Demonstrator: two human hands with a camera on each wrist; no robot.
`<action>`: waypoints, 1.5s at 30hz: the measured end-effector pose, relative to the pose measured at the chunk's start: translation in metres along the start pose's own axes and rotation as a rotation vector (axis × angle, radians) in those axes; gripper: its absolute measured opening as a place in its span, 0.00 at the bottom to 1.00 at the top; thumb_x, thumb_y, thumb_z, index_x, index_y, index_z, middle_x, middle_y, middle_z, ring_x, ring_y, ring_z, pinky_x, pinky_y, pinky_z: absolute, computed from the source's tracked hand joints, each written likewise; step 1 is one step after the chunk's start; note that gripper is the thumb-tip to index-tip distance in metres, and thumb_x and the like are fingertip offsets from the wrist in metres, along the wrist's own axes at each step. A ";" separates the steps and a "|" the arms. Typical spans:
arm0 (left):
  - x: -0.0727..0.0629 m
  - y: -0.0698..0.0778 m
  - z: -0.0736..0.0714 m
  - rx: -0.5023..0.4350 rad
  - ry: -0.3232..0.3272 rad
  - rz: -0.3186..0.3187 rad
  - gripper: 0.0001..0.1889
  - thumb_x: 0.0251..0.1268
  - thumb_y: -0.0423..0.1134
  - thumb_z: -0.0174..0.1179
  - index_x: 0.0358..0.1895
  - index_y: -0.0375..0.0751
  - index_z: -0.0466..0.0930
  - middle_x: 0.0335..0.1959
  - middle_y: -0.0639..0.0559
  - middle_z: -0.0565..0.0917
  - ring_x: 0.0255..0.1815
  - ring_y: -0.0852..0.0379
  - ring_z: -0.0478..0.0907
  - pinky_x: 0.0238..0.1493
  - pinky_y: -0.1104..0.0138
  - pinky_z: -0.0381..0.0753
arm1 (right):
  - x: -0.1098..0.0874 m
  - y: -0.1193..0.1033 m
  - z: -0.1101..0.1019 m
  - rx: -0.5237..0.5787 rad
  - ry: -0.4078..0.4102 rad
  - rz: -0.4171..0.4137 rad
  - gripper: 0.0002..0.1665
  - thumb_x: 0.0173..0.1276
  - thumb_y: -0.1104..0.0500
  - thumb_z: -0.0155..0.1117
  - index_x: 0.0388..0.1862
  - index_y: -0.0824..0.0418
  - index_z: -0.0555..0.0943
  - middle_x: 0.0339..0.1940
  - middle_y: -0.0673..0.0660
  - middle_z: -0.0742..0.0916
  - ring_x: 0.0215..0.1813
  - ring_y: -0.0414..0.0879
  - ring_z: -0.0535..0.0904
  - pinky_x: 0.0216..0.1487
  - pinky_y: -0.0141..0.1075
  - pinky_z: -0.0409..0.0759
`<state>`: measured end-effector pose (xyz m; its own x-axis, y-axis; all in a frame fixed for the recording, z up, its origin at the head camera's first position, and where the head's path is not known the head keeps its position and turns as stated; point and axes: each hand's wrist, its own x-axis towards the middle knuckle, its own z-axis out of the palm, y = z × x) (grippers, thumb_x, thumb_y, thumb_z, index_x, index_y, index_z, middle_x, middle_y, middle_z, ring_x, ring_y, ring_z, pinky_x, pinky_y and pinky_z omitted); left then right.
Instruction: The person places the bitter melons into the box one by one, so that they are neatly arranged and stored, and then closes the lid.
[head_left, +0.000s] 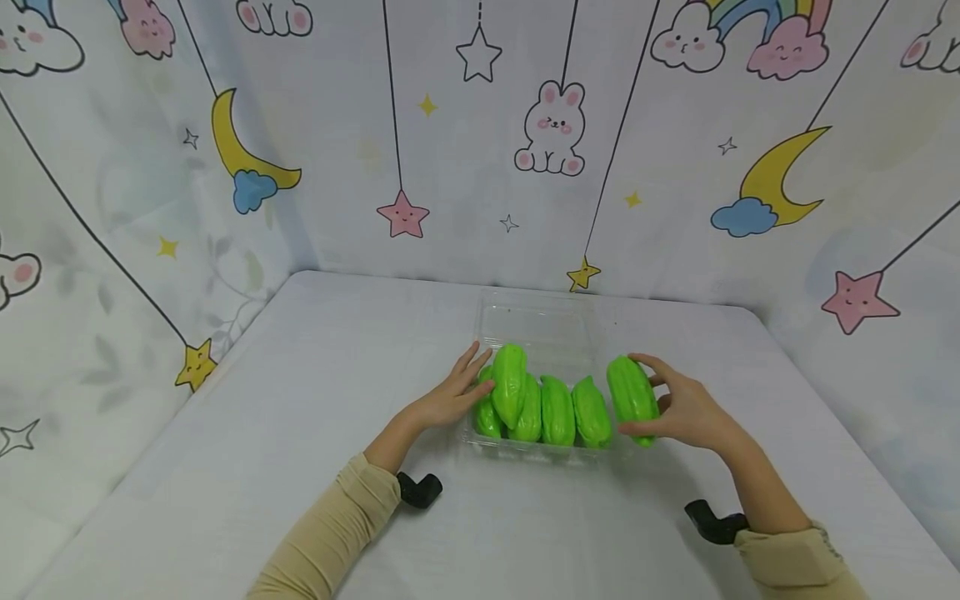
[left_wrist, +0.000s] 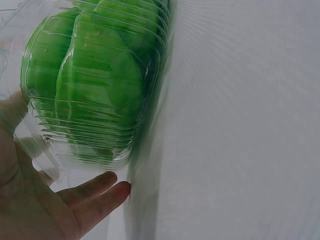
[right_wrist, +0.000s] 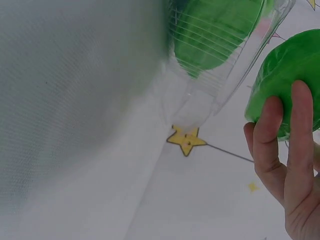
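A clear plastic clamshell box (head_left: 517, 447) stands on the table with its lid (head_left: 536, 321) folded back. In it stand several bright green, glossy, elongated fruit-like pieces (head_left: 557, 410), one (head_left: 510, 383) lying higher over its neighbours at the left. My left hand (head_left: 446, 398) is at the box's left end, fingers extended; in the left wrist view its fingers (left_wrist: 92, 192) spread close beside the ribbed wall. My right hand (head_left: 693, 408) grips another green piece (head_left: 632, 388) between thumb and fingers, just right of the box. The right wrist view shows that piece (right_wrist: 295, 65) raised beside the box wall.
The white-covered table (head_left: 315, 358) extends around the box. Behind and at the sides hangs a white cloth (head_left: 465, 158) printed with moons, stars and rabbits. A black curved piece sits at each wrist, left (head_left: 420, 491) and right (head_left: 716, 523).
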<state>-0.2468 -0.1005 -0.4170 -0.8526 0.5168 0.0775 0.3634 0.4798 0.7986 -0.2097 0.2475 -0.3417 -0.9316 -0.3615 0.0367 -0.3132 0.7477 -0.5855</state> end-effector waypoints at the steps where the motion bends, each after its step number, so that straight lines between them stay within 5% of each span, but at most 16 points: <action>1: 0.000 0.000 0.000 -0.001 0.000 0.000 0.33 0.73 0.52 0.39 0.73 0.44 0.38 0.73 0.44 0.31 0.72 0.44 0.36 0.65 0.46 0.50 | 0.000 -0.001 0.001 -0.001 0.000 0.000 0.59 0.43 0.45 0.77 0.70 0.58 0.55 0.50 0.72 0.74 0.33 0.48 0.80 0.27 0.37 0.76; 27: 0.000 -0.001 0.000 0.002 0.000 0.019 0.33 0.73 0.51 0.39 0.73 0.43 0.39 0.73 0.44 0.30 0.72 0.42 0.34 0.64 0.44 0.50 | 0.021 -0.015 0.024 0.005 -0.015 -0.035 0.60 0.42 0.43 0.77 0.70 0.58 0.56 0.51 0.72 0.75 0.31 0.47 0.79 0.26 0.36 0.76; 45: 0.001 0.001 -0.001 -0.009 -0.003 0.008 0.33 0.73 0.50 0.39 0.73 0.43 0.39 0.73 0.44 0.31 0.72 0.42 0.35 0.64 0.45 0.49 | 0.036 -0.024 0.045 0.000 0.024 0.020 0.59 0.44 0.40 0.74 0.70 0.56 0.55 0.52 0.71 0.75 0.33 0.48 0.78 0.28 0.37 0.76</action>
<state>-0.2476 -0.1006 -0.4159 -0.8487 0.5224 0.0820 0.3664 0.4691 0.8036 -0.2273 0.1919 -0.3625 -0.9419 -0.3329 0.0438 -0.2941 0.7549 -0.5862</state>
